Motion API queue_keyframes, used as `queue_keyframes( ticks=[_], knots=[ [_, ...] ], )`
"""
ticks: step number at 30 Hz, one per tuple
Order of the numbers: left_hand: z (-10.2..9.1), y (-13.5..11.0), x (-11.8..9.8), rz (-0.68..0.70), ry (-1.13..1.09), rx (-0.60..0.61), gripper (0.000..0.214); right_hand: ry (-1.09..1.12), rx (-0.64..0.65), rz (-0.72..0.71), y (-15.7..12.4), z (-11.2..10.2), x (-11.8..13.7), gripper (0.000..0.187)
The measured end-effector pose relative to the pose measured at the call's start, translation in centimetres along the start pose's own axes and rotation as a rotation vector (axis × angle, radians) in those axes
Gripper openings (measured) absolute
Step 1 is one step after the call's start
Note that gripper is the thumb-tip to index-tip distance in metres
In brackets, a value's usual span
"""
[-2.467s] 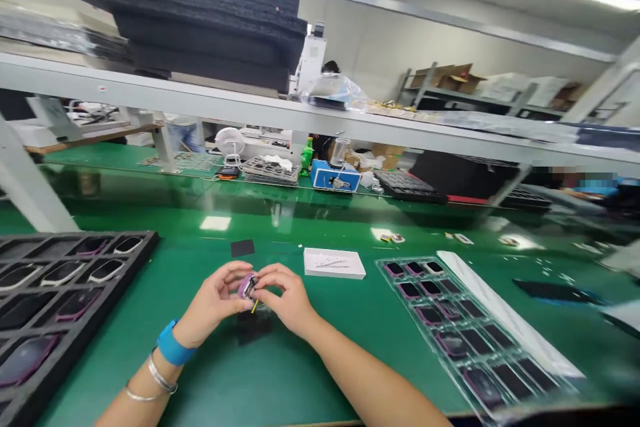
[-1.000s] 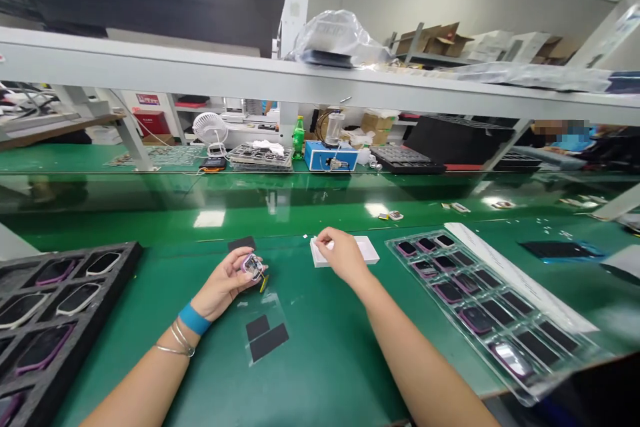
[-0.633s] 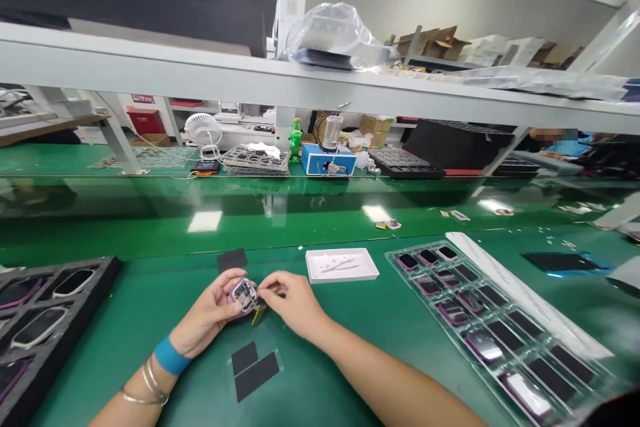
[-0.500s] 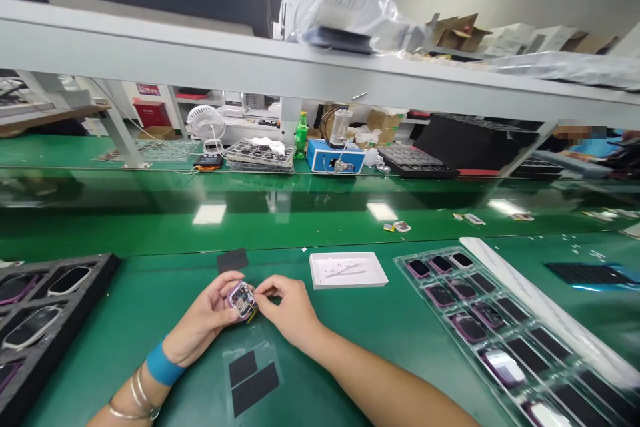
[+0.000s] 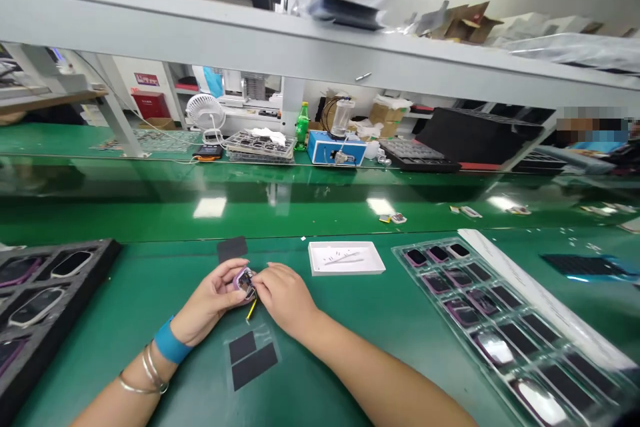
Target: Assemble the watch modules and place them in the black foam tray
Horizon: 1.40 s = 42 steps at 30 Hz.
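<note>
My left hand (image 5: 225,290) is closed around a small smartwatch case (image 5: 243,280) with a purple frame, holding it just above the green bench. The case is open and its inner electronics face up. At its right edge the fingertips of my right hand (image 5: 283,290) are pinched together; what lies between them is hidden. A narrow yellow piece (image 5: 251,310) sticks out below the case. Nearer to me, black rectangular sheets (image 5: 255,366) lie on a clear film. Behind my left hand is another dark sheet (image 5: 233,249).
A white box lid (image 5: 347,259) with small parts and tweezers-like tools lies behind my right hand. At right, a clear tray (image 5: 453,294) holds purple watch frames; at left stands a black foam tray (image 5: 65,320). A shelf beam (image 5: 200,34) crosses above.
The watch case is now tilted more on edge, and the yellow piece shows more below it. My right hand has turned in closer over the case's right side. The camera view has shifted slightly.
</note>
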<state>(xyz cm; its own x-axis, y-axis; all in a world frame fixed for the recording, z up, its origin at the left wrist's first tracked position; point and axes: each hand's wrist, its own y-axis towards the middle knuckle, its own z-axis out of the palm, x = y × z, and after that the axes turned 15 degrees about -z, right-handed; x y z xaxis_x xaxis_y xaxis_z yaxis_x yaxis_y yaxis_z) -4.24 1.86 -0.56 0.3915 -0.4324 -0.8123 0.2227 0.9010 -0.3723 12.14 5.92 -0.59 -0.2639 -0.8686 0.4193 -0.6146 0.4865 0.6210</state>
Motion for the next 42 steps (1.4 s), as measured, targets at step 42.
queue_keyframes(
  ticks=[42],
  knots=[
    [-0.3,-2.5,-0.7,0.031,-0.110,0.068,0.035,1.087,0.004,0.639,-0.8,-1.0,1.8,0.041]
  ],
)
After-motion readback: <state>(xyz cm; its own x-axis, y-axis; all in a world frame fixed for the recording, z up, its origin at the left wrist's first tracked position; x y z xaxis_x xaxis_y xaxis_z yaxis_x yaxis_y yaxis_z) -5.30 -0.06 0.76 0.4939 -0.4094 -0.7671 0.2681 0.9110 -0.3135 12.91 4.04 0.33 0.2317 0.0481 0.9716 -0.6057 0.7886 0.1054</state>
